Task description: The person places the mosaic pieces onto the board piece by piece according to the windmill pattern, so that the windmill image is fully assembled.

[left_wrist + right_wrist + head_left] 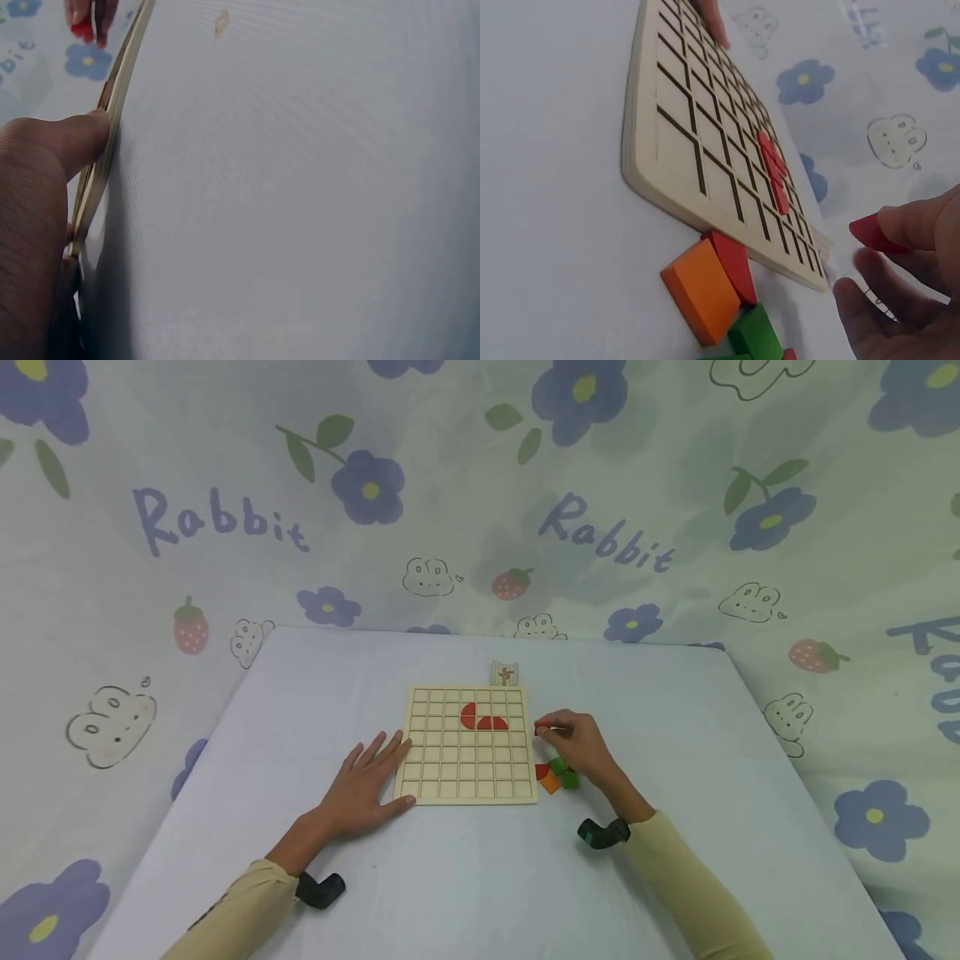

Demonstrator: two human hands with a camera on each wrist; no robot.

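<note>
A square wooden grid board [465, 789] lies flat on the table, with red rounded pieces [492, 723] set in cells of its upper half. My left hand [365, 789] rests at the board's left edge, fingers spread and straight, the thumb on the front left corner. Just beyond the right edge, my right hand [581, 745] pinches a red block [877, 233] with a curved side between thumb and fingers, held above the table. Under that hand, beside the board, lie an orange block [702, 291], green blocks [756, 334] and another red block [733, 264].
A small printed card [505, 673] with a red figure on a grid lies behind the board's far edge. A white cloth covers the table [480, 877]. Behind it hangs a patterned cloth [450, 527] with flowers and rabbits. Dark cameras are strapped to both wrists.
</note>
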